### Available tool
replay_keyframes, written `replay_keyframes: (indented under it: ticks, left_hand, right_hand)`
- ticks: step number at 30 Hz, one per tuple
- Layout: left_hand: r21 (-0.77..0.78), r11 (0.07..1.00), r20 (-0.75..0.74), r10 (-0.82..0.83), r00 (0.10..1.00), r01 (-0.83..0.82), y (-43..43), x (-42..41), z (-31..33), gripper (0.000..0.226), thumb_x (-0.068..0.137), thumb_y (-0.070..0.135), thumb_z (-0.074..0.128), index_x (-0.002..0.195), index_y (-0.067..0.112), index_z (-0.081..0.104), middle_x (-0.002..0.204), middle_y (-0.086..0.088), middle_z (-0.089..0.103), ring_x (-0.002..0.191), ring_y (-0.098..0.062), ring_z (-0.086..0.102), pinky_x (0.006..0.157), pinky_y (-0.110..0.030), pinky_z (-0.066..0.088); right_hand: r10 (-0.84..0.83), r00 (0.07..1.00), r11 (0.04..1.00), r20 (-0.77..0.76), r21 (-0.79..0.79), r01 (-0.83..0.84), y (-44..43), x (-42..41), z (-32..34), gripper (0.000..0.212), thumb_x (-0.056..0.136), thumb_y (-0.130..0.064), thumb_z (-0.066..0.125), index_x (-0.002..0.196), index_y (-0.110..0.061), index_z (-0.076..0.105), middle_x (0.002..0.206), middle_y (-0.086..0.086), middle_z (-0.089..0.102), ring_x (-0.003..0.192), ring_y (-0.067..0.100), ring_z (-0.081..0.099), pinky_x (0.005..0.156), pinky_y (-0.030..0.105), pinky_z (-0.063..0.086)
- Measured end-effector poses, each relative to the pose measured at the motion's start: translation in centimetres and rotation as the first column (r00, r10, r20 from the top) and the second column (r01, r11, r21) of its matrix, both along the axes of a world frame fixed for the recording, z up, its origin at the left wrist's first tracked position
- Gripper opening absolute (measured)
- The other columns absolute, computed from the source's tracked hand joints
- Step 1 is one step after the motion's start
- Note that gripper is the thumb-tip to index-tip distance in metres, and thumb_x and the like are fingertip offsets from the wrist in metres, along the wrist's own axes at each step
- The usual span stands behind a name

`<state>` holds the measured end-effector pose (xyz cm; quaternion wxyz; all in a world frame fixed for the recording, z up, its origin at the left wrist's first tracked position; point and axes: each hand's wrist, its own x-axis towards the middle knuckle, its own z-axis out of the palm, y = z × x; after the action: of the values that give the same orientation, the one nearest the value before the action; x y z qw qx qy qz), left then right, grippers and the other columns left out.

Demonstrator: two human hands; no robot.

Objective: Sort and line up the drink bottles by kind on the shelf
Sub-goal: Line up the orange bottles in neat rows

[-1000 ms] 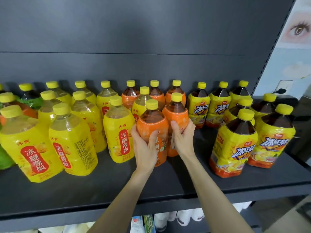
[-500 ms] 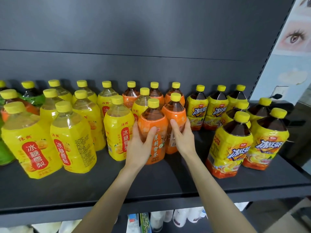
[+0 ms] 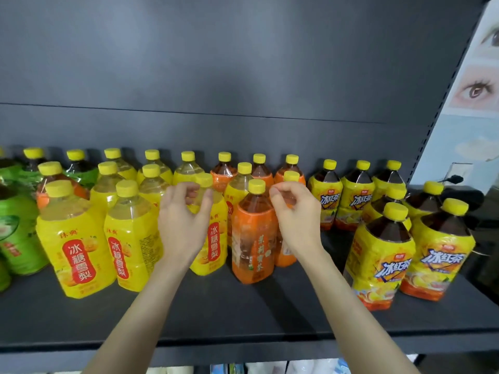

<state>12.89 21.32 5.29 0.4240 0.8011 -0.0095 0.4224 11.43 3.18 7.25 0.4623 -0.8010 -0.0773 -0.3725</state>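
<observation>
Drink bottles with yellow caps stand on a dark shelf (image 3: 243, 314). An orange-label tea bottle (image 3: 253, 238) stands at the front middle, with a second orange one (image 3: 291, 176) close behind on its right. My left hand (image 3: 183, 220) hovers left of it, in front of a yellow pear-drink bottle (image 3: 216, 238), with its fingers loosely curled and holding nothing. My right hand (image 3: 294, 214) hovers in front of the second orange bottle, likewise loosely curled and holding nothing. More orange bottles (image 3: 224, 171) stand at the back.
Several yellow pear-drink bottles (image 3: 78, 244) fill the left half, with green-label bottles (image 3: 16, 233) at the far left. Dark iced-tea bottles with yellow labels (image 3: 383, 255) stand on the right. The shelf's upright (image 3: 442, 98) closes the right side. A lower shelf holds white items (image 3: 270, 369).
Both hands have let go of the two orange bottles and risen to neck height; the left hand has moved left in front of the yellow bottle. The view has tilted up.
</observation>
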Motion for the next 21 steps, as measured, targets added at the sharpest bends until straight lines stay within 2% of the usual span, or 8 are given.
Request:
replay_keyframes:
  ticks: [3, 5, 7, 10, 12, 14, 18, 21]
  left_hand:
    - [0.025, 1.000, -0.096, -0.016, 0.995, 0.018, 0.9, 2.4, 1.0, 0.043, 0.087, 0.044, 0.061, 0.114, 0.010, 0.058, 0.113, -0.007, 0.057, 0.108, -0.023, 0.051, 0.090, -0.034, 0.043]
    - [0.020, 0.997, -0.151, -0.077, 0.986, 0.081, 1.0, 3.8, 1.2, 0.050, 0.086, 0.048, 0.060, 0.118, 0.011, 0.055, 0.118, -0.007, 0.055, 0.112, -0.024, 0.051, 0.093, -0.039, 0.045]
    - [-0.004, 0.988, -0.209, -0.150, 0.966, 0.153, 1.2, 5.0, 0.9, 0.055, 0.086, 0.053, 0.057, 0.120, 0.010, 0.055, 0.115, -0.005, 0.059, 0.108, -0.023, 0.055, 0.088, -0.036, 0.047]
    - [-0.043, 0.961, -0.259, -0.274, 0.926, 0.273, 1.7, 6.1, -0.1, 0.065, 0.083, 0.065, 0.046, 0.112, 0.007, 0.058, 0.097, -0.001, 0.068, 0.093, -0.019, 0.064, 0.078, -0.035, 0.052]
    - [-0.040, 0.951, -0.239, -0.307, 0.921, 0.306, 2.0, 6.3, -0.7, 0.056, 0.085, 0.063, 0.045, 0.102, 0.013, 0.059, 0.091, 0.002, 0.068, 0.086, -0.014, 0.064, 0.077, -0.038, 0.054]
    - [-0.039, 0.941, -0.208, -0.336, 0.919, 0.335, 2.2, 6.2, -1.0, 0.046, 0.088, 0.058, 0.044, 0.098, 0.015, 0.058, 0.089, 0.003, 0.066, 0.084, -0.013, 0.062, 0.076, -0.037, 0.053]
    - [0.012, 0.932, -0.174, -0.354, 0.919, 0.361, 2.4, 5.7, -1.3, 0.046, 0.090, 0.054, 0.040, 0.102, 0.013, 0.055, 0.093, 0.002, 0.062, 0.088, -0.013, 0.059, 0.075, -0.030, 0.049]
    - [0.048, 0.929, -0.153, -0.356, 0.922, 0.367, 2.9, 5.2, -1.4, 0.042, 0.090, 0.054, 0.039, 0.096, 0.015, 0.054, 0.087, 0.004, 0.059, 0.081, -0.013, 0.058, 0.067, -0.023, 0.045]
  right_hand:
    - [0.017, 0.999, 0.994, -0.037, -0.108, -0.021, 1.6, 2.5, 2.7, 0.014, 0.090, -0.020, 0.063, 0.100, -0.013, 0.069, 0.102, 0.002, 0.067, 0.097, 0.016, 0.060, 0.087, 0.032, 0.048]
    - [0.003, 0.990, 0.982, -0.144, -0.185, -0.029, 2.7, 4.6, 4.1, 0.023, 0.089, -0.024, 0.065, 0.108, -0.012, 0.068, 0.109, 0.005, 0.066, 0.103, 0.022, 0.059, 0.092, 0.037, 0.047]
    - [-0.029, 0.958, 0.968, -0.286, -0.248, -0.045, 3.5, 6.7, 5.2, 0.033, 0.088, -0.029, 0.066, 0.118, -0.013, 0.064, 0.119, 0.007, 0.065, 0.111, 0.026, 0.058, 0.097, 0.040, 0.045]
    - [-0.068, 0.899, 0.945, -0.432, -0.318, -0.081, 4.1, 9.2, 5.9, 0.048, 0.088, -0.029, 0.066, 0.130, -0.013, 0.054, 0.132, 0.011, 0.057, 0.122, 0.029, 0.052, 0.103, 0.040, 0.042]
    - [-0.098, 0.874, 0.927, -0.475, -0.363, -0.094, 4.4, 10.3, 6.1, 0.053, 0.087, -0.029, 0.068, 0.134, -0.010, 0.051, 0.135, 0.014, 0.055, 0.123, 0.031, 0.052, 0.103, 0.040, 0.042]
    - [-0.140, 0.848, 0.900, -0.511, -0.423, -0.106, 4.8, 11.0, 6.2, 0.050, 0.087, -0.024, 0.068, 0.131, -0.005, 0.053, 0.132, 0.016, 0.056, 0.121, 0.033, 0.053, 0.101, 0.039, 0.043]
    - [-0.243, 0.835, 0.834, -0.493, -0.546, -0.079, 5.3, 12.1, 6.5, 0.034, 0.084, -0.020, 0.071, 0.114, -0.005, 0.064, 0.120, 0.020, 0.061, 0.112, 0.038, 0.056, 0.095, 0.042, 0.047]
    - [-0.212, 0.854, 0.808, -0.474, -0.577, -0.119, 5.3, 12.0, 7.2, 0.032, 0.080, -0.021, 0.076, 0.109, -0.007, 0.069, 0.114, 0.017, 0.066, 0.111, 0.033, 0.058, 0.094, 0.037, 0.047]
